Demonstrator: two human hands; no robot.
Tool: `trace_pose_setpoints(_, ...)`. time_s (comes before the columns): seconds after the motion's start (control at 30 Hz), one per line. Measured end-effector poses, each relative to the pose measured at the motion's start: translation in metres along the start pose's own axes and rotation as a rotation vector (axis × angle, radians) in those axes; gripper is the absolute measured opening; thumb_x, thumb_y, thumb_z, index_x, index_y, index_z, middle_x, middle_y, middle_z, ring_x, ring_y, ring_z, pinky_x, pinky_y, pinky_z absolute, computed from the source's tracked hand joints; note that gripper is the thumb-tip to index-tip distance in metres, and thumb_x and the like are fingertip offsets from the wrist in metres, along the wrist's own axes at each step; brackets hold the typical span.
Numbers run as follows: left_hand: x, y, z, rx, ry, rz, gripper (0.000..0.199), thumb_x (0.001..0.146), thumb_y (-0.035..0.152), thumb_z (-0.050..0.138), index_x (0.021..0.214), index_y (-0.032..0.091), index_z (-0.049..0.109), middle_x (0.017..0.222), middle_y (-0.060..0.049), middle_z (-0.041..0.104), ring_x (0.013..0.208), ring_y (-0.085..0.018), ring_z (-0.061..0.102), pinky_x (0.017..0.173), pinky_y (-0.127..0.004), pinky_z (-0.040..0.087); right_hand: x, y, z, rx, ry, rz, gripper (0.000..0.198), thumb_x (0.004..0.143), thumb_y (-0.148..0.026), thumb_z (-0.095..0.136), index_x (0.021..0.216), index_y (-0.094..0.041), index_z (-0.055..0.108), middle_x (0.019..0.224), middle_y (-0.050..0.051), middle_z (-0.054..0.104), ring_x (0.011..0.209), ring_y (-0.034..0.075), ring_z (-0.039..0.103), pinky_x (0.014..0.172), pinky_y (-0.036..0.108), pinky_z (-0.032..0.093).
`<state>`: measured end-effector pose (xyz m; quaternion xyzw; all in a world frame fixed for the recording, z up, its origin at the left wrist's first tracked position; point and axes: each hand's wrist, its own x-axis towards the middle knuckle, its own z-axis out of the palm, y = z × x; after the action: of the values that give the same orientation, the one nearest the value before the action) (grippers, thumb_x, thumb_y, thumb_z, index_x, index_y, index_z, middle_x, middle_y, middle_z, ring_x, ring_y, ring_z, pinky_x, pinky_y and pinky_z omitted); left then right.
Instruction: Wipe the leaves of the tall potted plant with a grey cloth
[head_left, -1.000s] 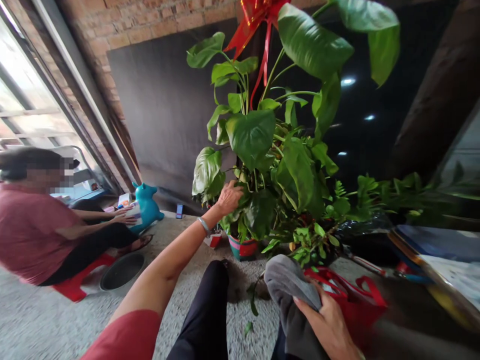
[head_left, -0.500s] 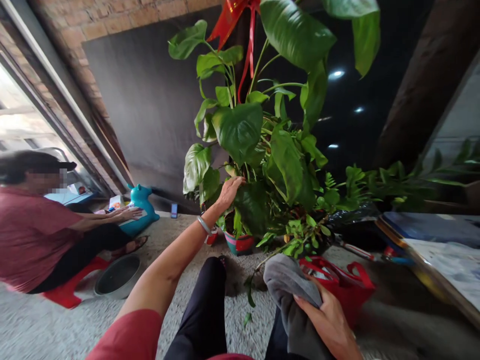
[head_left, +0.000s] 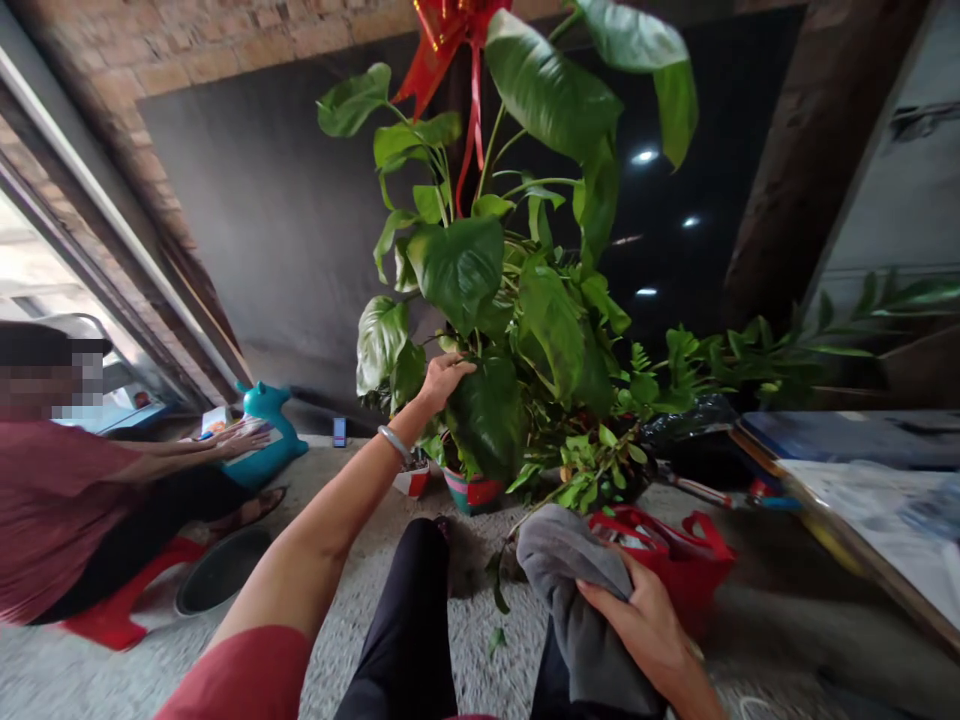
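A tall potted plant with broad green leaves [head_left: 459, 268] stands in front of me, with a red ribbon bow [head_left: 442, 50] on its upper part. My left hand [head_left: 444, 382] reaches into it, fingers pinched at the upper end of a large drooping leaf [head_left: 489, 418]. A silver bangle circles that wrist. Below the leaf is the red and green pot [head_left: 474, 492]. My right hand [head_left: 651, 622] grips a bunched grey cloth [head_left: 570, 570] above my right leg. The cloth hides part of that hand's fingers.
On the left a person [head_left: 64, 490] sits on a red stool [head_left: 124, 610], hands on a teal animal-shaped toy [head_left: 274, 440]. A dark basin [head_left: 223, 572] lies nearby. A red bag [head_left: 694, 570] stands right of the cloth, with a low table [head_left: 877, 530] beyond.
My left hand's fingers have drawn together at the top of the large leaf. The right hand still holds the cloth. The whole view has swung slightly to the right.
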<state>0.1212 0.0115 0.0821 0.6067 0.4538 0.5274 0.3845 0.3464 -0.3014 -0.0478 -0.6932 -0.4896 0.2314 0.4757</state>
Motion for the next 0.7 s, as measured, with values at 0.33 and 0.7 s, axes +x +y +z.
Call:
trace_pose_setpoints(0.33, -0.012, -0.017, -0.003, -0.257, 0.001, -0.232, 0.021, 0.064, 0.023, 0.083, 0.060, 0.016, 0.064, 0.056, 0.000, 0.062, 0.056, -0.014, 0.053, 0.058, -0.027, 0.044, 0.081, -0.177, 0.014, 0.233, 0.195, -0.484, 0.037, 0.085, -0.036, 0.072, 0.119, -0.021, 0.073, 0.110, 0.010, 0.082, 0.103, 0.028, 0.077, 0.098, 0.041, 0.062)
trace_pose_setpoints(0.7, -0.015, -0.054, -0.020, -0.034, 0.087, -0.060, 0.015, 0.072, 0.029, 0.077, 0.067, 0.018, 0.067, 0.058, 0.003, 0.057, 0.058, -0.014, 0.052, 0.059, -0.027, 0.040, 0.037, -0.130, 0.015, 0.274, -0.155, -0.289, 0.025, 0.083, -0.034, 0.074, 0.105, -0.021, 0.077, 0.099, 0.007, 0.084, 0.089, 0.027, 0.080, 0.084, 0.039, 0.065)
